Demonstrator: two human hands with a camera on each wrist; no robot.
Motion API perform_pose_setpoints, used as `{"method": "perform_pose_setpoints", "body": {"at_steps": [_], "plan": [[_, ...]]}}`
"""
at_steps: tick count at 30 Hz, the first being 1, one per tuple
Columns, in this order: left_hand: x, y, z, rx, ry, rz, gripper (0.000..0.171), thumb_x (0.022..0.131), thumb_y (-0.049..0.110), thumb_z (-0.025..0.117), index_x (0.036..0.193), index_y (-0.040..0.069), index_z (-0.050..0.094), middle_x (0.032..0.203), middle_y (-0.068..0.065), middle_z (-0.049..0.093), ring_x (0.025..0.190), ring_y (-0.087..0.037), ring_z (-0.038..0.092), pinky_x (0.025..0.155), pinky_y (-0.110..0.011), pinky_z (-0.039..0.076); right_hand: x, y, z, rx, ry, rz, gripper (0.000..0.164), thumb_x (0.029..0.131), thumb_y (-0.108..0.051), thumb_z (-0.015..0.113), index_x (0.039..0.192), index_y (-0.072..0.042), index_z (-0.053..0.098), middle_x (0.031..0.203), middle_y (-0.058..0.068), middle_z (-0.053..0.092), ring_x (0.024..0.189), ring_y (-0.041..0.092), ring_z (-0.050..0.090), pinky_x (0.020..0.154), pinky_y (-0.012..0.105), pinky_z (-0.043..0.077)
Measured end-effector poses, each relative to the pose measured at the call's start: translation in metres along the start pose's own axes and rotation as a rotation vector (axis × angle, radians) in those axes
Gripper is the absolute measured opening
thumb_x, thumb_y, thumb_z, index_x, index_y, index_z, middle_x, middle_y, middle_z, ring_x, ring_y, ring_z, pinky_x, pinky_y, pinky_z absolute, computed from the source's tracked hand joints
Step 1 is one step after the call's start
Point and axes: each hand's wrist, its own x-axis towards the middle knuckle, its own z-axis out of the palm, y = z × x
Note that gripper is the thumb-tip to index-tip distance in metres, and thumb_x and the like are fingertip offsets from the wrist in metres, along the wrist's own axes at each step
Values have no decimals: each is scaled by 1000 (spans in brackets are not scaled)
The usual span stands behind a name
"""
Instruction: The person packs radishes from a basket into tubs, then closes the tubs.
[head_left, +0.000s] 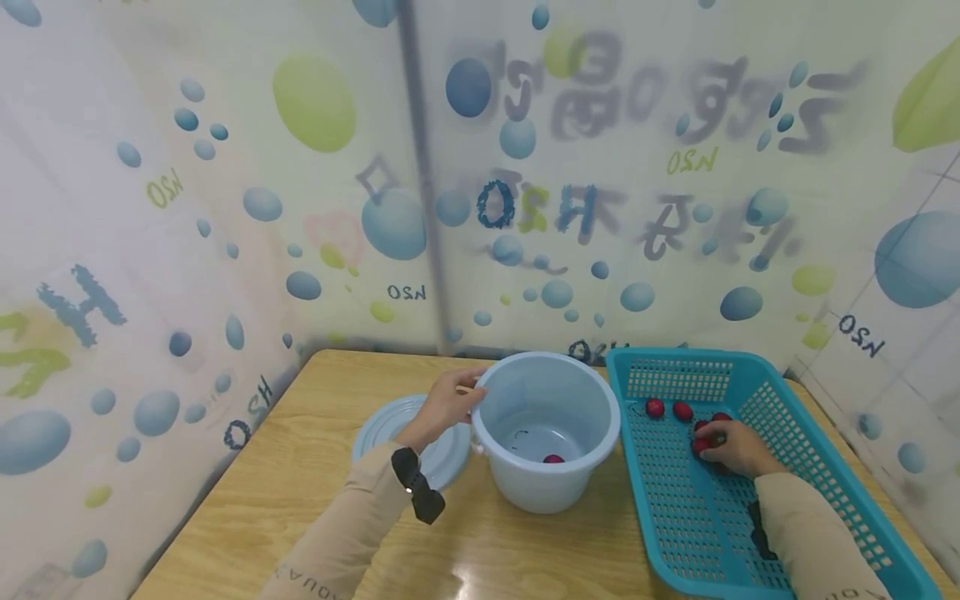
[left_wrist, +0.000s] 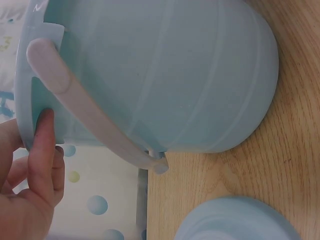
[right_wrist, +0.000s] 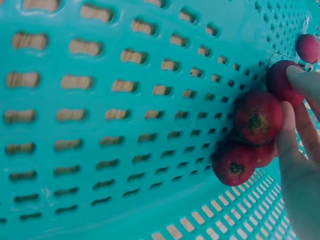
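My left hand (head_left: 444, 410) grips the rim of a light blue plastic bucket (head_left: 536, 490) at its left side. One red radish (head_left: 553, 458) lies at the bottom of the bucket. In the left wrist view the bucket's pale handle (left_wrist: 95, 112) hangs down along its side. My right hand (head_left: 738, 450) is inside a teal plastic basket (head_left: 678, 521), pinching a red radish (right_wrist: 281, 82) between thumb and fingers. Several other radishes (right_wrist: 257, 117) lie close against that hand. Two more, a left radish (head_left: 655, 408) and a right radish (head_left: 682, 411), sit farther back in the basket.
A light blue round lid (head_left: 381, 427) lies on the wooden table (head_left: 285, 467) left of the bucket, partly behind my left forearm. The basket stands right beside the bucket. A patterned curtain (head_left: 337, 208) hangs behind the table.
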Motion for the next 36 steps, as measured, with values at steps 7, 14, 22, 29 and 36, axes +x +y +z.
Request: {"method": "perform_pose_setpoints", "body": {"at_steps": [7, 14, 22, 29, 36], "plan": [[4, -4, 0, -5, -13, 8, 38, 88, 12, 54, 125, 13, 51, 104, -12, 55, 88, -24, 59, 61, -31, 53, 1, 3, -2, 3, 22, -23, 33, 74, -4, 64, 102, 11, 56, 95, 26, 53, 85, 37, 53, 65, 42, 48], [4, -5, -1, 3, -9, 8, 38, 87, 12, 55, 125, 13, 51, 107, -13, 54, 89, -25, 58, 61, -30, 53, -1, -1, -6, 58, 37, -71, 34, 78, -7, 62, 104, 12, 54, 97, 25, 56, 90, 37, 53, 71, 45, 46], [4, -7, -1, -4, -6, -3, 37, 87, 11, 54, 125, 13, 51, 107, -13, 54, 89, -25, 58, 61, -30, 52, -3, -13, -14, 130, 14, -98, 41, 83, -15, 60, 110, 12, 48, 101, 25, 56, 92, 37, 53, 75, 47, 45], [4, -5, -2, -10, -9, -10, 38, 88, 12, 54, 125, 15, 50, 109, -12, 54, 92, -27, 57, 61, -30, 52, -9, -29, -23, 155, 30, -120, 43, 84, -21, 59, 113, 9, 48, 107, 27, 53, 98, 40, 51, 79, 51, 43], [4, -7, -1, -15, -14, -1, 40, 88, 13, 53, 127, 15, 49, 111, -12, 55, 91, -24, 57, 62, -30, 52, -13, -47, -34, 163, 29, -161, 42, 87, -22, 56, 117, 6, 47, 116, 28, 47, 103, 43, 47, 79, 52, 43]]}}
